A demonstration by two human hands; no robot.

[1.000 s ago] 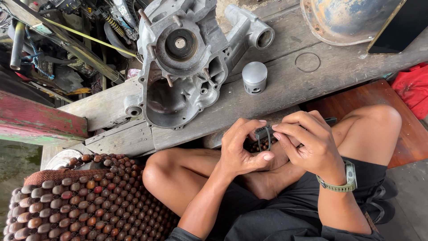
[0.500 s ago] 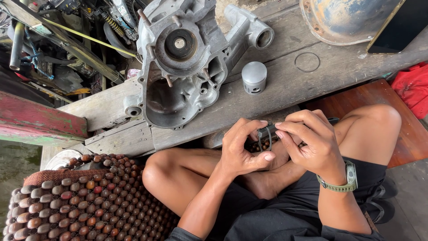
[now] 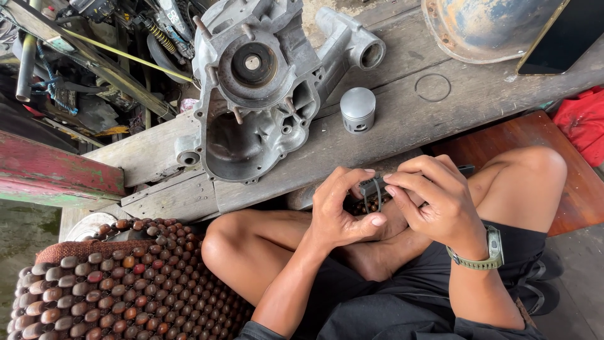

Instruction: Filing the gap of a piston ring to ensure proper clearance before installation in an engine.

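Hands meet over the crossed legs: left hand [image 3: 340, 211] and right hand [image 3: 434, 201] both pinch a small dark ring part [image 3: 371, 189], below the tabletop [image 3: 440, 107]. Loose fingertip grip could let it drop between the legs.

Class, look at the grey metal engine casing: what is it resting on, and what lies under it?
The engine casing rests on weathered wooden planks, with a piston standing on them beside it. Whatever lies directly beneath the casing is covered.
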